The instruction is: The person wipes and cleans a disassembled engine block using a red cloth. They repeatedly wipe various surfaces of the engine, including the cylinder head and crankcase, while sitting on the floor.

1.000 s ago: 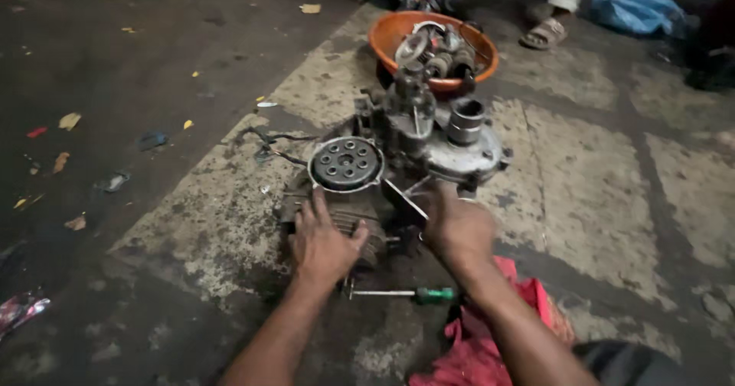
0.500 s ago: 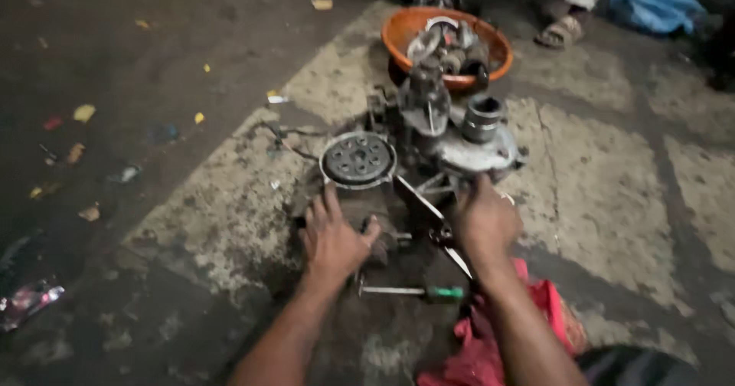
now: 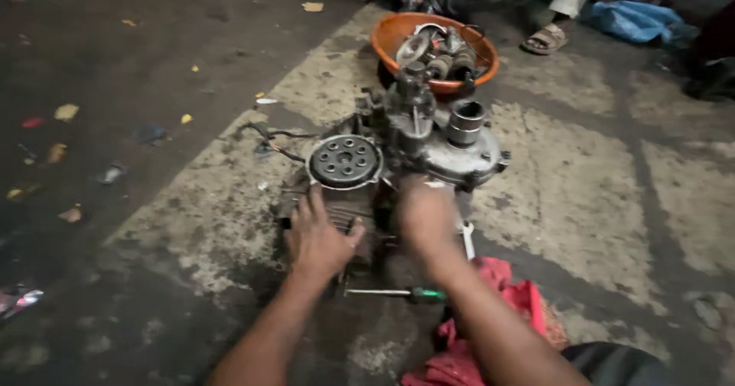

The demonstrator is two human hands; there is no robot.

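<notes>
Engine block of grimy grey metal looked heavy, rigid, oily; your left hand lay spread open on its finned near side, right hand blurred, grip untellable.

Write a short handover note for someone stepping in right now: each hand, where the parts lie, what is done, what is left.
Left hand rests flat on the engine block below its round disc. Right hand is blurred against the casing; grip unclear. Screwdriver and red cloth lie beside the forearms. Orange bowl behind holds removed parts. Engine partly stripped; disc and casing remain mounted.
</notes>
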